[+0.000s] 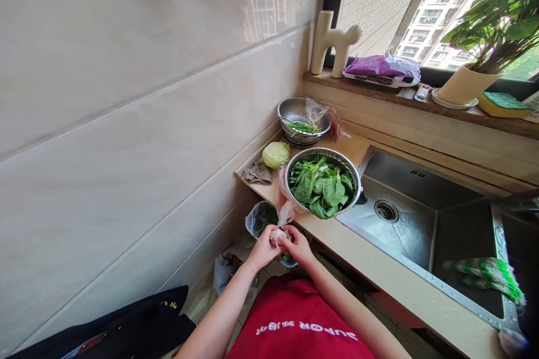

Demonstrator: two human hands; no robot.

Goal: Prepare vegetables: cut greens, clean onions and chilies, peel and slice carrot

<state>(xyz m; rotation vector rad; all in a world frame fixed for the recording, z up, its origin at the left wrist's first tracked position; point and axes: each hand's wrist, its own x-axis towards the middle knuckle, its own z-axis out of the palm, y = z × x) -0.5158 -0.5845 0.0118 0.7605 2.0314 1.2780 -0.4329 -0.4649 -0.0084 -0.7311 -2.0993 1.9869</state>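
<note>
Two metal bowls hold greens; both hands, a pale clump.

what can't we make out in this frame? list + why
Head view, pale item in the left hand and right hand: mostly covered by them, too small to identify surely.
Head view, bin: full contents hidden, partly behind the hands.
Head view, purple package: contents hidden by its wrapping.
Head view, potted plant: cut off by top and right edges.
</note>
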